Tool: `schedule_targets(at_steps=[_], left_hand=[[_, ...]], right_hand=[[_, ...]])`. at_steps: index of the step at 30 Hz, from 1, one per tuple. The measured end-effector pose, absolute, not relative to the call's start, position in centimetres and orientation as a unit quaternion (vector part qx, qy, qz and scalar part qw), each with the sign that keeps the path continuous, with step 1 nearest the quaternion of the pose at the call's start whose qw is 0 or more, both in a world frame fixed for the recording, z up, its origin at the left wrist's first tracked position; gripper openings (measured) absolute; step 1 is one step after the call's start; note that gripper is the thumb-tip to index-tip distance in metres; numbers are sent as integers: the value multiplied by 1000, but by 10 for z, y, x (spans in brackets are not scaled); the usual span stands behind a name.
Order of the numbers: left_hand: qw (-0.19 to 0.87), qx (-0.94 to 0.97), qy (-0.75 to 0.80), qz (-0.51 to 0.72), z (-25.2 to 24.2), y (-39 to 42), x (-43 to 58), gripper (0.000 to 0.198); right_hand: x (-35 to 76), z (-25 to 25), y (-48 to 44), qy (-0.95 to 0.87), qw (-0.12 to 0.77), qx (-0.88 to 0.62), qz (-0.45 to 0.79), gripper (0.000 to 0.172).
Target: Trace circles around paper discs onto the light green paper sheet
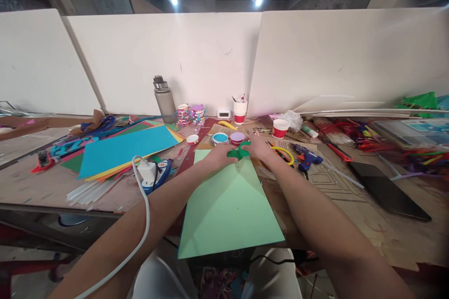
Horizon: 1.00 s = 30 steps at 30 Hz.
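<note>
A pale green sheet of card [231, 210] lies in front of me, its near edge reaching past the table's edge. Over its far end, my left hand [222, 155] pinches a small dark green piece [232, 153], which looks like cut paper. Close beside it, my right hand [258, 147] has its fingers closed on another rounded green piece [244, 149]. The two green pieces nearly meet; whether they are joined I cannot tell. Just beyond my hands are a blue-topped cup [220, 138] and a purple-topped cup [237, 138].
On the left lie coloured sheets [128, 152], a power strip [159, 175] and glue sticks [98, 187]. A white cable [146, 215] crosses my left forearm. At the right are a blue glue gun [308, 159], yellow ring [286, 155] and black tablet [387, 189]. A bottle [164, 103] stands behind.
</note>
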<state>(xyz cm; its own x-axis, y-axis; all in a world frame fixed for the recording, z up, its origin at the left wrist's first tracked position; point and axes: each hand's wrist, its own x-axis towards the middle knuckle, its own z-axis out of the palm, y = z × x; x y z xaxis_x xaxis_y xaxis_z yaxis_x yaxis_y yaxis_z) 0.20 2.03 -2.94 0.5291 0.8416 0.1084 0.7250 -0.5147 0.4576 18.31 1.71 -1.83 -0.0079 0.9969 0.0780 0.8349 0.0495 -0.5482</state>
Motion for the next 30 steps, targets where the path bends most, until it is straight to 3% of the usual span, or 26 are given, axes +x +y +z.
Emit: schedule_targets(at_steps=[11,17,21,25,30], left_hand=[[172,839,497,137,-33,14,-7,55],[160,818,542,104,-23,21,-26,41],[168,818,541,100,-16,22,-31,42],[169,841,506,87,-13,18,-29,50],[145,853,497,71,-13,14,-27,42]], right_hand=[[191,-7,15,-682,243,-664,185,26],[182,-10,11,-731,202,-621,198,20],[189,-2,7,-745,188,-619,163,24],[196,5,4,-779,127,-600,130,36],[189,-5,8,-826,30,-555,98,38]])
